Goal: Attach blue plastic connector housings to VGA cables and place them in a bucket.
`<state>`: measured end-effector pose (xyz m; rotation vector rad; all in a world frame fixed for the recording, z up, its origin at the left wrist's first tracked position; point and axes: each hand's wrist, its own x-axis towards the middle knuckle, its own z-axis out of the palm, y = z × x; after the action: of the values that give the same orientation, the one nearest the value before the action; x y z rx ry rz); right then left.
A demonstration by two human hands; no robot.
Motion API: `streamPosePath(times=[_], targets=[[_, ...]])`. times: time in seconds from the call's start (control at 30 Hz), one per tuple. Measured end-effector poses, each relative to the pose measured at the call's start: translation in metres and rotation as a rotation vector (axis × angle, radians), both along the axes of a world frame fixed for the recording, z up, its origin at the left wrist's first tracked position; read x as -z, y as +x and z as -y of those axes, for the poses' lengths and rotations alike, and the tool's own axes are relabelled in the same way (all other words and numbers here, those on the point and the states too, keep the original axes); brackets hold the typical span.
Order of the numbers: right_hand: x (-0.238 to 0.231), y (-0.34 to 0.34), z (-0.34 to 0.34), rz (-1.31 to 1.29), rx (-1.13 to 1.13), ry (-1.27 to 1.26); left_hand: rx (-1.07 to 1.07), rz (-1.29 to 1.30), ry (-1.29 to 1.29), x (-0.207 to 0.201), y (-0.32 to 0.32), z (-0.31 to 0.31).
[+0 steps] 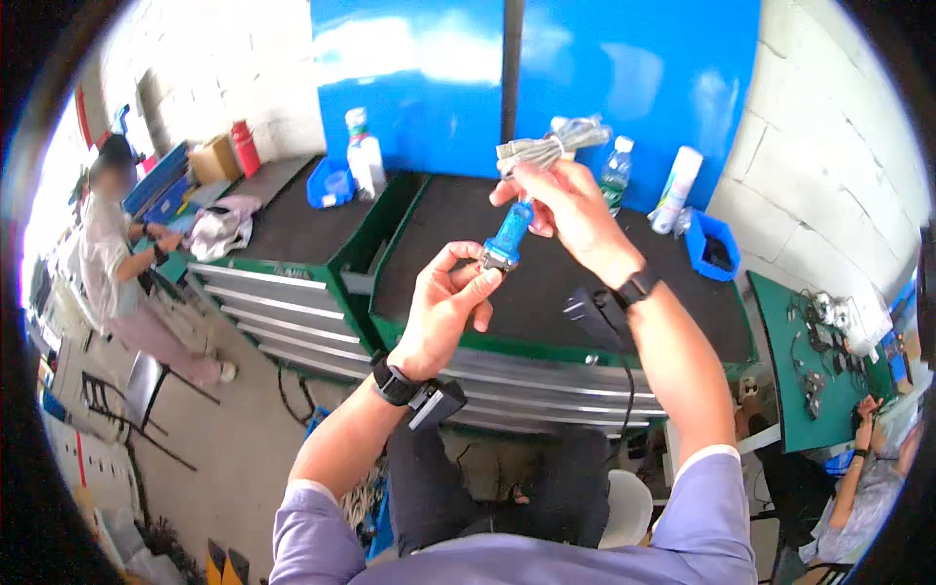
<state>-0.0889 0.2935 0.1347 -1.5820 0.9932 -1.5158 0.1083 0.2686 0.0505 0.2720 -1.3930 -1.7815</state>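
Observation:
Above the dark worktop I hold a translucent blue cable connector (511,228) with a metal plug end. My left hand (444,304) is closed, its thumb and fingers pinching the connector by that metal end. At the other end, the curled fingers of my right hand (573,210) close around the cable just above the blue housing. A coiled grey cable bundle (552,148), tied around its middle, sticks out past the right fingers. Those fingers hide part of the cable between bundle and connector. Both wrists wear black straps with small devices.
A water bottle (617,174), a white spray can (677,189) and a blue bin (713,244) line the worktop's right back. Further left are another blue bin (330,185) and a white bottle (366,164). One person stands at far left; another is at lower right beside a green table (780,322).

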Motion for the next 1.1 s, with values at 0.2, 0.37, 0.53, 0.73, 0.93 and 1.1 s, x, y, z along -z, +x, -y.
streamPosePath(times=[0.2,0.37,0.53,0.73,0.93,1.1], targets=[[0.012,-0.063,0.032,0.013,-0.030,0.055,0.249,0.273,-0.271,-0.017,-0.037,0.050],[0.062,-0.109,0.067,0.154,-0.082,0.025,0.218,0.421,-0.237,-0.018,-0.075,0.104],[0.082,-0.130,0.076,0.123,-0.144,0.146,0.363,0.146,0.006,-0.007,-0.127,0.141],[0.106,-0.125,0.088,-0.110,-0.102,0.268,0.470,0.075,-0.053,0.030,-0.141,0.161],[0.098,-0.128,0.069,-0.197,-0.144,0.437,0.371,0.030,0.006,0.047,-0.135,0.173],[0.103,-0.132,0.072,-0.280,-0.138,0.410,0.249,-0.094,0.072,0.050,-0.128,0.175]])
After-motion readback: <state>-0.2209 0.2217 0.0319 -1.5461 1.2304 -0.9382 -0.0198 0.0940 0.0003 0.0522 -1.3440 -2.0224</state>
